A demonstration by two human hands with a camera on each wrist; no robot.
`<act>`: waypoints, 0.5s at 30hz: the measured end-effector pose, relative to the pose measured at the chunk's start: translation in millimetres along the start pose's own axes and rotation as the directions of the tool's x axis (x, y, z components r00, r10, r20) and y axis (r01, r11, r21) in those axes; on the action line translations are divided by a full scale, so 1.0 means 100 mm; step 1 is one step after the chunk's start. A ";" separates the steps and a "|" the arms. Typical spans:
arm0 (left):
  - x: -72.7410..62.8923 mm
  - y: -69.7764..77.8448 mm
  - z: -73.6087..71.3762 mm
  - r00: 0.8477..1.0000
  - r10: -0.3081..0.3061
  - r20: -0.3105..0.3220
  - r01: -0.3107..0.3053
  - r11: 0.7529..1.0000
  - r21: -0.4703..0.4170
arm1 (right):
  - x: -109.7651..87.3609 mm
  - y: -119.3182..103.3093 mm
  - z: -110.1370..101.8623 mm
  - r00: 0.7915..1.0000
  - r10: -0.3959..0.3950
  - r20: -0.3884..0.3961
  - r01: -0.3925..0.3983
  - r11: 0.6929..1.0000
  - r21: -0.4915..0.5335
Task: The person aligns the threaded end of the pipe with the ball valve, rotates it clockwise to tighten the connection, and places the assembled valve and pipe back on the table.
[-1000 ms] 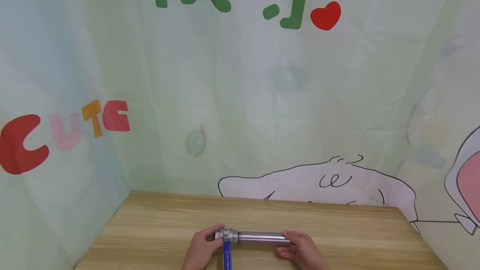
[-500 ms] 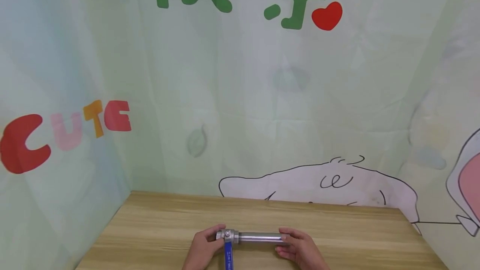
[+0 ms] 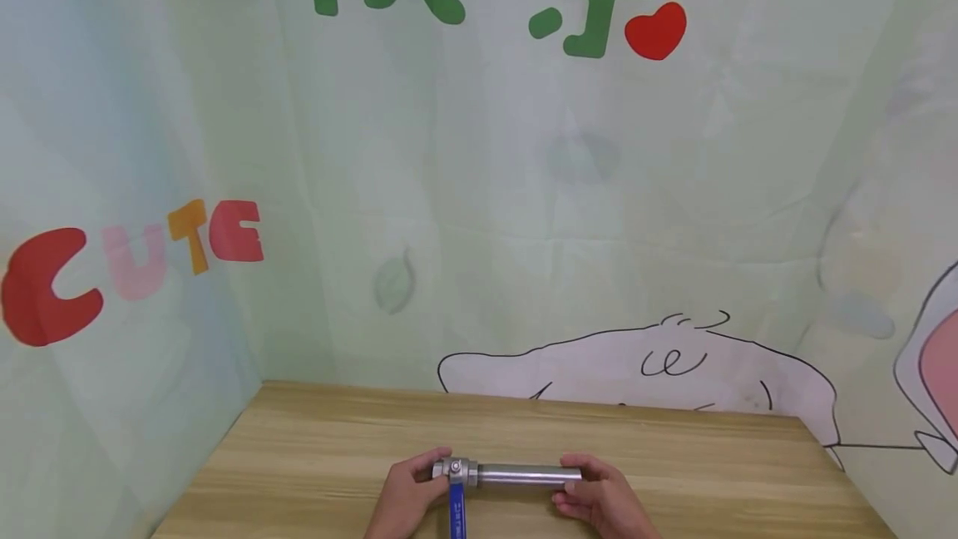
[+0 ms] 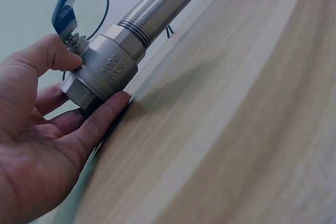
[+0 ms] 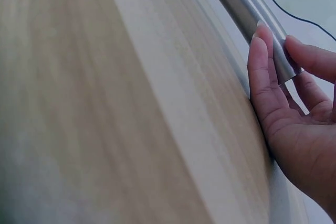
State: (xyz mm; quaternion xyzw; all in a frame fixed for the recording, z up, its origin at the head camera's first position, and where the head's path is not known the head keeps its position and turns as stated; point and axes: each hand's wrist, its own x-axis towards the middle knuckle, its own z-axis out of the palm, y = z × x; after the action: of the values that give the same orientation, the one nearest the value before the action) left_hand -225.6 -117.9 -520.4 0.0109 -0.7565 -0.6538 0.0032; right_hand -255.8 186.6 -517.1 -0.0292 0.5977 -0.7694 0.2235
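A steel ball valve (image 3: 461,470) with a blue lever handle (image 3: 457,510) is joined to a straight metal pipe (image 3: 524,475). My left hand (image 3: 405,491) grips the valve body, thumb near the lever's base and fingers beneath. In the left wrist view the valve (image 4: 107,66) reads "1000 WOG", and several threads of the pipe (image 4: 170,1) show at the joint. My right hand (image 3: 601,496) holds the pipe's far end. The right wrist view shows the thumb on one side of the pipe (image 5: 247,14) and fingertips on the other.
The wood-grain table (image 3: 314,431) lies under both hands. A pale green cloth backdrop (image 3: 486,190) with printed letters and a cartoon drawing rises behind and at both sides.
My right hand's fingers and thumb have shifted around the pipe's end. The left hand keeps its grip on the valve, and the lever still points toward me.
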 end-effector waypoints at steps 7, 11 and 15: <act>0.01 0.00 0.00 1.000 -0.021 0.008 0.021 1.000 -0.008 | 0.00 -0.03 0.01 1.000 0.019 -0.014 -0.019 0.999 -0.037; 0.02 -0.01 -0.01 1.000 -0.018 0.005 0.018 1.000 -0.013 | 0.00 -0.04 0.02 1.000 0.019 -0.022 -0.020 0.998 -0.058; 0.01 0.00 -0.02 1.000 -0.021 0.005 0.021 1.000 -0.022 | 0.00 -0.04 0.03 0.999 0.037 -0.040 -0.040 0.996 -0.081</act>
State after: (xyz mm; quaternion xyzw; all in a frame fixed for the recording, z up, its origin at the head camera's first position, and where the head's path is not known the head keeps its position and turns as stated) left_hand -226.9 -119.9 -519.7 0.0174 -0.7492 -0.6621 -0.0055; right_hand -256.1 184.8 -513.0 -0.0120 0.6333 -0.7402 0.2257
